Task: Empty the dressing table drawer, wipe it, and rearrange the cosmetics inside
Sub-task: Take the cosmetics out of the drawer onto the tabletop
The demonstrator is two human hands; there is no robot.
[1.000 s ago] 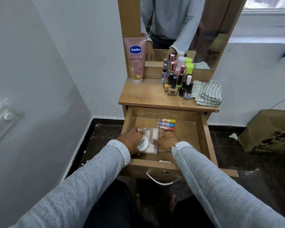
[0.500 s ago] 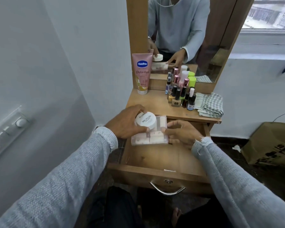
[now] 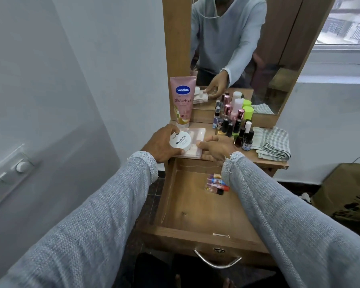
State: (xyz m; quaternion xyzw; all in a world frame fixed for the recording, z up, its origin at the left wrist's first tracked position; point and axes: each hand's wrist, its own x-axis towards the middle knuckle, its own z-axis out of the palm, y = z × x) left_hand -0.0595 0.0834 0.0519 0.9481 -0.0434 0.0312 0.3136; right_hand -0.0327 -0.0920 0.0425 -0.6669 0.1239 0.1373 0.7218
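My left hand [image 3: 160,145] grips a round white jar [image 3: 180,140] labelled nail polish. It rests on a flat clear pink case [image 3: 193,140] lying on the dressing table top [image 3: 258,157], at its front edge. My right hand [image 3: 215,148] holds the right side of that case. Below, the wooden drawer [image 3: 187,206] stands pulled out. Several small coloured tubes [image 3: 216,185] lie near its back right, partly hidden by my right sleeve. A pink Vaseline tube [image 3: 182,100] stands behind the case.
A cluster of nail polish bottles [image 3: 233,123] and a folded checked cloth [image 3: 271,146] sit on the table's right side. The mirror [image 3: 258,48] rises behind. A brown paper bag [image 3: 345,190] stands on the floor at right. A wall [image 3: 50,100] is close on the left.
Both hands lifted the pink case and white jar out of the drawer and up onto the table top in front of the Vaseline tube.
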